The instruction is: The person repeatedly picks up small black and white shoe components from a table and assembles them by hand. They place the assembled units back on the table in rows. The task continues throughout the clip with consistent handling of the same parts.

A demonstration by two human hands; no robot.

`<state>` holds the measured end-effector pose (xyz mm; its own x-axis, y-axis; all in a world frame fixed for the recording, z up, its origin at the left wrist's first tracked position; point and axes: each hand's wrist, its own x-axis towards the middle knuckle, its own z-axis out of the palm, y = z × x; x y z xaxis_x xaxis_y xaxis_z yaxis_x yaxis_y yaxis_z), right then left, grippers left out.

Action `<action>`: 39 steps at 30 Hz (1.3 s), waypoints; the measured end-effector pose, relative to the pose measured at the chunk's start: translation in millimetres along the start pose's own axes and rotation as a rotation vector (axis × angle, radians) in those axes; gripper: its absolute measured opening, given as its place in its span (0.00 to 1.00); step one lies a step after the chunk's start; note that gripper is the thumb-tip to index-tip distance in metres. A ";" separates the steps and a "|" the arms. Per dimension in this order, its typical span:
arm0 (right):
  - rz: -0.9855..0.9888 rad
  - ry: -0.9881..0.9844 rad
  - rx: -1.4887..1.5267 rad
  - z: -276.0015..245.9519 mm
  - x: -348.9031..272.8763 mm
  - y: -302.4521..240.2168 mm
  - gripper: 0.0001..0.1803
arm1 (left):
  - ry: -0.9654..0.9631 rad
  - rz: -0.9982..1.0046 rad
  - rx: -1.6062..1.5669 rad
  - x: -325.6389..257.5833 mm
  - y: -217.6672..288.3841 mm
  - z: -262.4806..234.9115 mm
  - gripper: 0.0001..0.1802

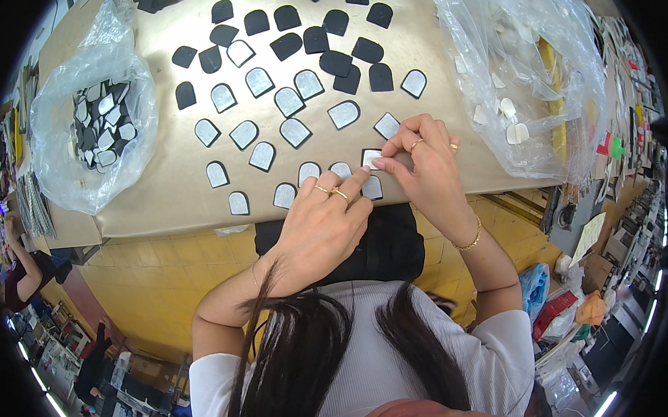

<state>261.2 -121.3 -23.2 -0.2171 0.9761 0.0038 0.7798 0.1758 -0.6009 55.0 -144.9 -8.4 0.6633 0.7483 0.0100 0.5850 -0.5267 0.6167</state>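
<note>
At the table's near edge, my right hand (426,160) pinches a small white piece (370,159) between thumb and index finger. The piece lies over a dark-edged patch, partly hidden by the fingers. My left hand (326,222) rests beside it, index fingertip touching the patch's lower edge, other fingers loosely bent; its thumb is hidden. Just below the fingertips is another patch (372,187) with a light grey face and black rim. Several similar light-faced patches (296,133) lie around, rounded at one end. Farther back are several all-black patches (315,39), some overlapping.
A clear plastic bag (56,157) at the left holds a pile of black and light patches. Another clear bag (492,67), at the right, holds white pieces. The tan-covered table (162,205) ends just before my body. A person's arm (25,267) shows at the far left.
</note>
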 end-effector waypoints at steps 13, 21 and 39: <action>-0.038 0.089 0.006 7.9 -7.1 -3.2 0.13 | 0.019 0.004 0.000 0.3 -0.2 0.5 0.07; -0.040 0.055 0.010 4.7 -5.6 -2.7 0.13 | 0.010 -0.004 -0.004 0.2 0.4 0.9 0.07; -0.023 -0.067 0.270 -54.1 83.3 21.4 0.07 | 0.038 -0.007 -0.027 8.9 2.6 -3.2 0.09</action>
<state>291.6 -29.3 7.5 -0.2788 0.9599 -0.0276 0.5915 0.1490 -0.7924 60.9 -138.3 -4.2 0.6405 0.7671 0.0355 0.5764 -0.5108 0.6378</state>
